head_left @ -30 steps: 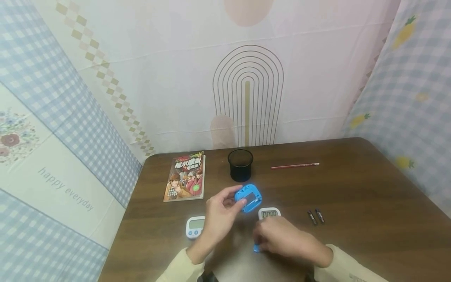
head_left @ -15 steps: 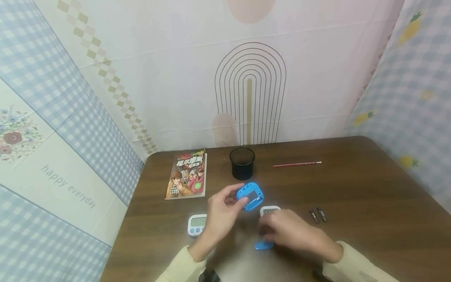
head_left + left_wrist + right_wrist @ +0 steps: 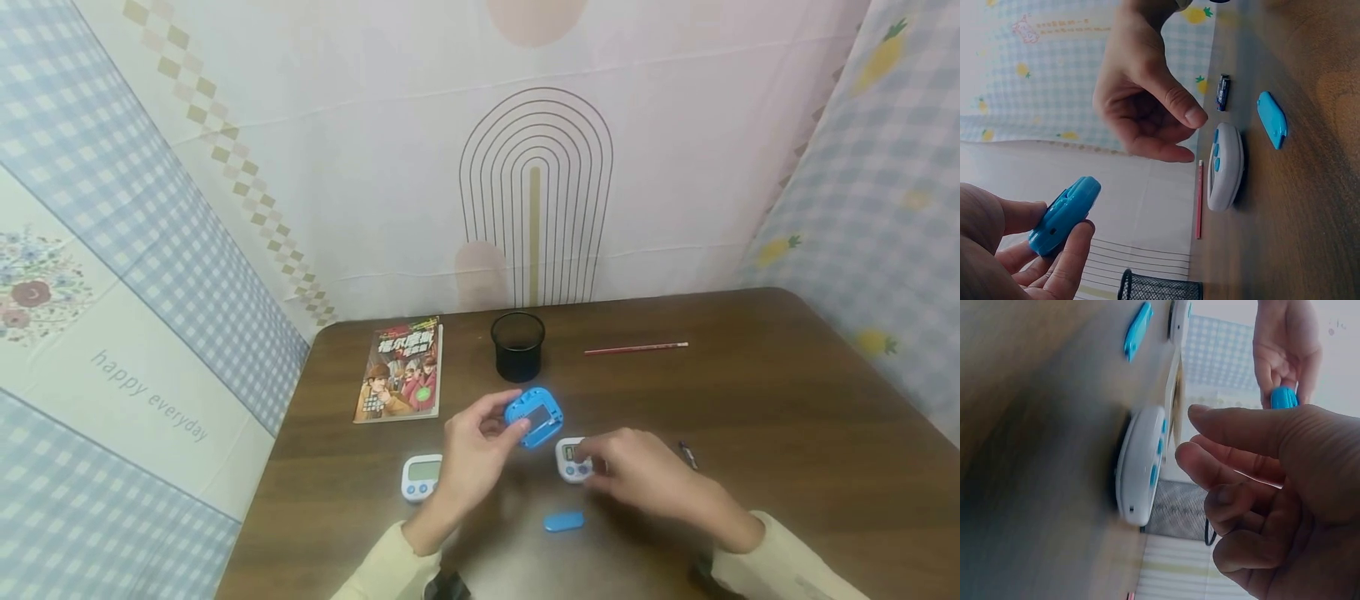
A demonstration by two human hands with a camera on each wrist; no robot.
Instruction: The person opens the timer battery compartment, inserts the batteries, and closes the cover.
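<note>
Raised over the table, my left hand (image 3: 476, 454) pinches a blue digital timer (image 3: 535, 417) between thumb and fingers. Its back faces me, showing an uncovered battery compartment. My right hand (image 3: 645, 473) hovers just over the right side of a white timer (image 3: 567, 470) and holds nothing. In the right wrist view its thumb and index finger are apart, the other fingers loosely bent. A blue battery cover (image 3: 564, 522) lies nearer me on the table. One small dark battery (image 3: 687, 455) shows beyond the right hand.
A second white timer (image 3: 422, 477) lies by my left wrist. Farther back are a comic-style book (image 3: 399, 371), a black mesh pen cup (image 3: 517, 358) and a red pencil (image 3: 636, 348). Fabric hangings stand behind and beside the table (image 3: 750, 375).
My right hand has let go of the blue battery cover, leaving it on the table, and moved right and away from me, covering one battery. The left hand keeps its grip on the blue timer.
</note>
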